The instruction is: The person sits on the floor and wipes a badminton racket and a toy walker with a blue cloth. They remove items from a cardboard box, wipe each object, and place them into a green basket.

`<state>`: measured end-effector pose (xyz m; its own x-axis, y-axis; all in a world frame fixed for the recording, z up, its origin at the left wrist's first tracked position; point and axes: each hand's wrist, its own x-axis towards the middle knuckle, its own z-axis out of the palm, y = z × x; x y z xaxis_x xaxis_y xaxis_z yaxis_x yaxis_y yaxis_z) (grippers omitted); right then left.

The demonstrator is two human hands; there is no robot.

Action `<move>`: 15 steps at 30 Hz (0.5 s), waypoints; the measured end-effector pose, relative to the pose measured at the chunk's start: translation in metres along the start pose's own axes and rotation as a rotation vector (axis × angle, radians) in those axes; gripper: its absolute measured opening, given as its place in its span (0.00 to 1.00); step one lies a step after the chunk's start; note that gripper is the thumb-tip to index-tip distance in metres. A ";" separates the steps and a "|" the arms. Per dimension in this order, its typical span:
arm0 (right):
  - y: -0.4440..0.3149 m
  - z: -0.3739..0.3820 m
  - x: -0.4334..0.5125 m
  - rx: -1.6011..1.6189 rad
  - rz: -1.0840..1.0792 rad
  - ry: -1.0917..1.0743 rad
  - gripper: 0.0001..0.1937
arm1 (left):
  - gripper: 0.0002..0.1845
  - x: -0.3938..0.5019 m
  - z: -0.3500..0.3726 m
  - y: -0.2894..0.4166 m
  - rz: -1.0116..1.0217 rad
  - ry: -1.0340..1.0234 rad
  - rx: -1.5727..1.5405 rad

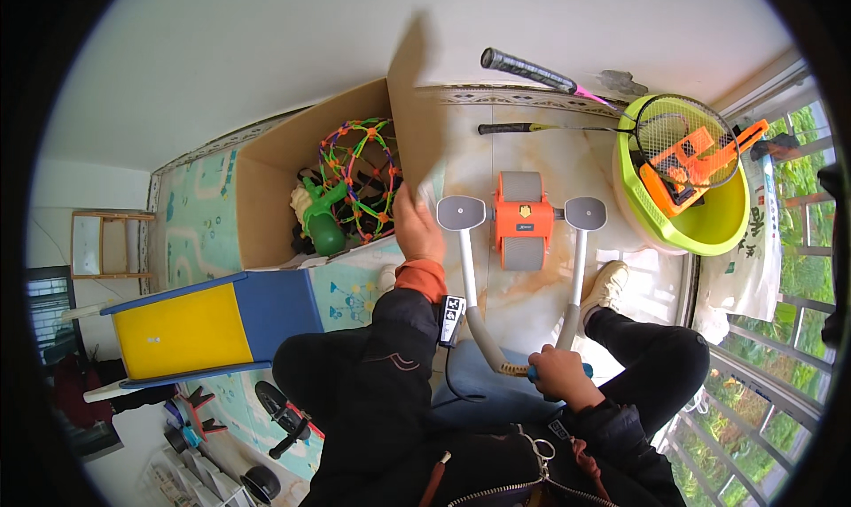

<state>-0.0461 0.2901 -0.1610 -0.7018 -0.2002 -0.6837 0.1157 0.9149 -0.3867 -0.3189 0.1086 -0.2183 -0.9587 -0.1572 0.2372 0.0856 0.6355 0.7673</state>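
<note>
My left hand grips the lower edge of a cardboard flap, which is blurred, at the right side of a large cardboard box. Inside the box are a multicoloured expanding ball toy and a green plastic toy. My right hand is closed around a blue grip at the near end of an abdominal roller's frame. The orange abdominal roller has grey wheels and two padded elbow rests, the left pad close to my left hand.
Right of the roller, a yellow-green tub holds an orange toy blaster. A badminton racket juts out over its rim. At left lie a yellow and blue slide panel and a small ride-on toy. A barred window borders the right.
</note>
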 end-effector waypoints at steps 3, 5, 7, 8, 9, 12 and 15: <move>0.001 0.004 -0.001 -0.004 -0.002 -0.004 0.09 | 0.17 0.000 -0.011 -0.013 -0.173 0.233 -0.176; 0.001 0.006 -0.002 -0.002 -0.007 0.010 0.09 | 0.15 0.004 -0.035 -0.025 -0.166 0.217 0.196; 0.001 0.007 -0.002 0.003 -0.009 0.014 0.08 | 0.14 0.004 -0.060 -0.034 -0.084 0.375 0.276; 0.001 0.008 -0.002 0.006 -0.010 0.017 0.08 | 0.14 0.001 -0.070 -0.036 -0.136 0.428 0.201; 0.001 0.008 -0.001 0.008 -0.006 -0.001 0.08 | 0.17 0.000 -0.084 -0.038 -0.285 0.362 0.312; 0.001 0.009 0.001 0.011 -0.017 -0.024 0.09 | 0.38 -0.015 -0.094 -0.029 -0.981 0.284 -0.264; 0.001 0.011 0.004 0.014 -0.020 -0.040 0.09 | 0.52 -0.023 -0.090 -0.016 -1.135 0.085 -0.885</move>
<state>-0.0409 0.2869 -0.1706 -0.6754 -0.2323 -0.6999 0.1119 0.9058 -0.4086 -0.2737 0.0343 -0.1826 -0.6062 -0.3143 -0.7305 -0.5305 -0.5245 0.6659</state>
